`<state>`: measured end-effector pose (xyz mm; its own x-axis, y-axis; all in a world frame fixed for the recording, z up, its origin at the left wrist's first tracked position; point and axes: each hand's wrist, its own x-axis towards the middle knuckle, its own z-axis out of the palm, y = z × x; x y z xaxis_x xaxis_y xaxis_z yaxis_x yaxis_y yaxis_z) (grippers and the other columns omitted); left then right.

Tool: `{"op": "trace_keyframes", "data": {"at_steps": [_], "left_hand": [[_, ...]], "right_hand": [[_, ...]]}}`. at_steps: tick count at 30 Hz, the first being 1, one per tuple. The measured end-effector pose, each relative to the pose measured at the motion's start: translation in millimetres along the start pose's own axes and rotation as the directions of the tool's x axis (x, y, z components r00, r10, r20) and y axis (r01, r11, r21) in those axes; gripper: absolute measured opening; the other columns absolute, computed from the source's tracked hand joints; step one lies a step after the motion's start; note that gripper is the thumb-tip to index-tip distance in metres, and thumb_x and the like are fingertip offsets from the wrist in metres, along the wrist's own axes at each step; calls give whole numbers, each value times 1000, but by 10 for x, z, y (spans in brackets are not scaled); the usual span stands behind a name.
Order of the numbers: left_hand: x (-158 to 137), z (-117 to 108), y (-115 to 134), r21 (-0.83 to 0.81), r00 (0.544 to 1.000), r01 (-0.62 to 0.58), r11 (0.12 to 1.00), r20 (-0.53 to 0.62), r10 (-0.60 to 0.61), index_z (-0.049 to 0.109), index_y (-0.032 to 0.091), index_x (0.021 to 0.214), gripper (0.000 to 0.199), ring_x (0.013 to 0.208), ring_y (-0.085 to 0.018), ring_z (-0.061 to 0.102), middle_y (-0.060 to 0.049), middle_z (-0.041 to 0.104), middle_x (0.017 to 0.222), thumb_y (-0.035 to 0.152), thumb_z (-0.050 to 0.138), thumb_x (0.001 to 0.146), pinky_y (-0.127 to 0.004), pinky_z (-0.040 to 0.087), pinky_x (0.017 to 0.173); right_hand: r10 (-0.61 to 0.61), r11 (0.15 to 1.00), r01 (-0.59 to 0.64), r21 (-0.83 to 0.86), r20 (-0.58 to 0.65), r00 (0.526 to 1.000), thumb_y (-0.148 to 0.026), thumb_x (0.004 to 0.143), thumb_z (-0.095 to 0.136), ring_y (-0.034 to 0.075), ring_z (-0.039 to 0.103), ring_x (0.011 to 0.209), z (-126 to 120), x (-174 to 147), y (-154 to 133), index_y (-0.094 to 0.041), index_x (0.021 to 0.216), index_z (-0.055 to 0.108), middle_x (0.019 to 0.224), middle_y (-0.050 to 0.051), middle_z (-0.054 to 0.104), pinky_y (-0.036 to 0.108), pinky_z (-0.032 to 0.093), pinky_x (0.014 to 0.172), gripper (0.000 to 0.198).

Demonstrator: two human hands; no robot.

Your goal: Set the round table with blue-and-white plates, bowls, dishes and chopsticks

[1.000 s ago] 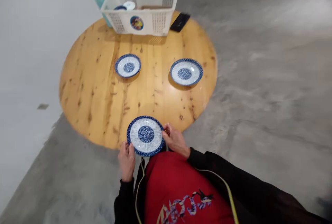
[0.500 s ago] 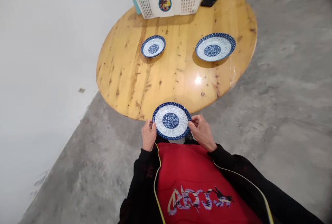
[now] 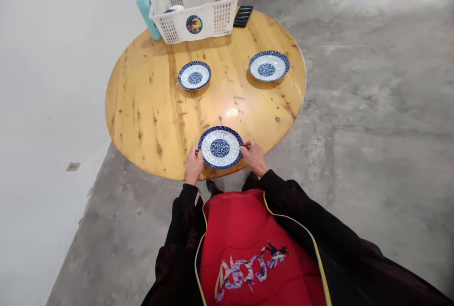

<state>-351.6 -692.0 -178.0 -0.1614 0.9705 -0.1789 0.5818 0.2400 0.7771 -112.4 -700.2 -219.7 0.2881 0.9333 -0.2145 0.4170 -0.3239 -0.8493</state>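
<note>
A blue-and-white patterned plate (image 3: 220,147) is held level between both hands, over the near edge of the round wooden table (image 3: 149,107). My left hand (image 3: 194,165) pinches its left rim, thumb on top. At the opposite rim, my right hand (image 3: 253,155) grips with thumb and fingers. Whether the plate's underside touches the tabletop is hidden. Farther back on the table lie a smaller plate (image 3: 195,75) of the same pattern, left of centre, and another patterned plate (image 3: 269,66) to the right.
A white plastic basket (image 3: 222,20) stands at the table's back with some dishes inside. Left of it is a turquoise bottle (image 3: 147,14) with a white cap; right of it, a black ridged tray-like object (image 3: 243,16). A white wall (image 3: 53,83) rises on the left.
Both hands have moved the held plate forward, from in front of my body to over the table's near edge. The camera view has shifted, bringing more of the basket into sight.
</note>
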Motion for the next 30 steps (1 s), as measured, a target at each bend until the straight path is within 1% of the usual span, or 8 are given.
{"op": "trace_keyframes", "data": {"at_steps": [4, 8, 10, 14, 16, 19, 24, 30], "left_hand": [[306, 33, 0, 17, 999, -30, 999, 46, 29, 50, 24, 76, 17, 75, -19, 59, -1, 62, 76, 21, 53, 93, -29, 39, 72], [463, 115, -18, 48, 997, -39, 998, 69, 35, 50, 24, 76, 17, 76, -20, 60, -2, 64, 79, 20, 52, 92, -30, 40, 73], [490, 130, -58, 54, 997, -35, 998, 74, 31, 50, 24, 76, 17, 77, -21, 60, -2, 65, 79, 21, 51, 93, -31, 42, 74], [525, 71, -137, 51, 996, 15, 999, 84, -19, 53, 24, 80, 14, 83, -22, 64, -3, 68, 83, 22, 50, 93, -31, 45, 78], [558, 27, -145, 64, 995, 36, 997, 85, -42, 54, 24, 82, 12, 84, -22, 65, -4, 69, 84, 21, 50, 92, -32, 46, 79], [613, 3, -121, 55, 995, 32, 998, 92, -37, 55, 24, 82, 10, 84, -22, 66, -4, 70, 85, 20, 52, 91, -32, 47, 80], [632, 75, -90, 15, 996, 9, 1000, 92, -10, 55, 24, 82, 10, 82, -21, 66, -3, 69, 84, 20, 54, 91, -32, 48, 80], [564, 135, -119, -26, 990, 4, 1000, 144, 0, 54, 24, 82, 12, 77, -19, 63, 0, 65, 78, 21, 54, 94, -29, 47, 78]], "right_hand": [[81, 993, -89, -80, -98, 992, -25, 77, 53, 23, 62, 70, 55, 150, -144, -25, 79, 51, 73, 3, 66, 35, 47, 71, 3], [106, 987, -120, -104, -132, 986, -22, 76, 53, 23, 62, 71, 58, 282, -210, -25, 78, 52, 72, 3, 65, 35, 46, 72, 4], [112, 988, -125, -95, -129, 985, -22, 77, 54, 23, 62, 72, 81, 317, -213, -25, 79, 52, 73, 3, 65, 35, 45, 72, 4], [134, 988, -139, -63, -69, 989, -23, 78, 54, 23, 62, 72, 187, 323, -201, -25, 80, 52, 74, 2, 65, 34, 45, 72, 3], [146, 988, -149, -52, -51, 988, -23, 78, 54, 23, 62, 71, 245, 316, -195, -25, 79, 51, 73, 2, 65, 34, 45, 72, 4], [156, 986, -159, -46, -49, 987, -23, 78, 54, 23, 63, 74, 288, 334, -178, -25, 80, 50, 76, 3, 66, 35, 47, 75, 5], [153, 987, -155, -40, -52, 987, -24, 79, 55, 24, 64, 76, 233, 440, -135, -26, 82, 51, 76, 3, 66, 37, 50, 79, 5], [122, 992, -124, -17, -63, 990, -23, 78, 55, 23, 63, 74, 132, 495, -73, -25, 81, 52, 77, 3, 66, 37, 50, 79, 5]]}}
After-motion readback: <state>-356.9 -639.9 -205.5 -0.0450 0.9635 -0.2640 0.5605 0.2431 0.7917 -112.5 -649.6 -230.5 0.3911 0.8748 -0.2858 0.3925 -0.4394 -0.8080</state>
